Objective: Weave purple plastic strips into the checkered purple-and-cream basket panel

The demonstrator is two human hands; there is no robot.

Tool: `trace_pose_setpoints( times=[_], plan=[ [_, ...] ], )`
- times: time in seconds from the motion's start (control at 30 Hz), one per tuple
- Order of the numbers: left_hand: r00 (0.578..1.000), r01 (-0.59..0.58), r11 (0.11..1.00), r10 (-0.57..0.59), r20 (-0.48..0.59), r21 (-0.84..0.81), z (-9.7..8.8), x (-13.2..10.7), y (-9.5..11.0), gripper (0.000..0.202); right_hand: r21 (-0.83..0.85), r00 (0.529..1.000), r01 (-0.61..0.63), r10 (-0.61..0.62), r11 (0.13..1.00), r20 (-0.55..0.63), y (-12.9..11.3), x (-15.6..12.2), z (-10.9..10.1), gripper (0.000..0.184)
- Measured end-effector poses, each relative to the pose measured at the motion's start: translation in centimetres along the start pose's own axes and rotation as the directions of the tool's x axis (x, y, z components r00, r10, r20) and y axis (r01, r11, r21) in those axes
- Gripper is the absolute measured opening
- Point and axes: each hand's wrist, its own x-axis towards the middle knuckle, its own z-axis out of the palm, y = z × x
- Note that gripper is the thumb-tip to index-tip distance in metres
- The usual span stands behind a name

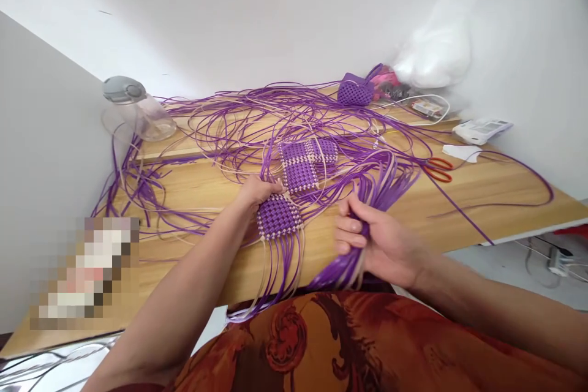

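A woven panel [279, 215] of purple and cream plastic strips lies near the table's front edge, loose strip ends hanging from it. My left hand [257, 192] pinches its upper left corner, thumb on top and the other fingers partly hidden. Just beyond, and seemingly joined to it, is more checkered weaving [301, 174]. My right hand [362, 233] is closed round a thick bundle of purple and cream strips [383, 187]. The bundle fans out above the fist and trails below it toward my lap.
Tangled long strips [248, 113] cover the back of the wooden table [505, 196]. Orange-handled scissors [438, 169] lie at the right, near a white device [480, 130]. A clear jug [138, 110] with a grey lid stands back left. A small purple woven basket [356, 90] sits against the wall.
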Motion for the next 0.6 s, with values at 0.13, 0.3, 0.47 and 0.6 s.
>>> trace_pose_setpoints(
  times=[0.13, 0.3, 0.47, 0.6],
  plan=[
    [1.0, -0.005, 1.0, 0.005, 0.024, 0.024, 0.0, 0.1, -0.4, 0.019, -0.156, 0.994, 0.004, -0.021, 0.988, -0.11, -3.9, 0.2, -3.7, 0.02],
    [0.999, -0.024, 0.999, 0.023, 0.037, 0.033, 0.0, 0.0, -0.7, 0.02, -0.194, 0.968, -0.008, -0.041, 0.981, -0.246, -5.4, 2.1, -6.4, 0.014],
    [0.996, -0.047, 0.999, 0.046, 0.072, 0.014, -0.3, -0.5, -0.8, 0.021, -0.233, 0.879, -0.113, -0.012, 0.966, -0.477, -6.3, 2.8, -8.7, 0.01],
    [0.992, -0.043, 0.999, 0.039, 0.12, 0.031, -0.3, -0.7, -0.6, 0.017, -0.51, 0.795, -0.156, -0.199, 0.846, -0.573, -11.4, 1.3, -11.1, 0.014]
  ],
)
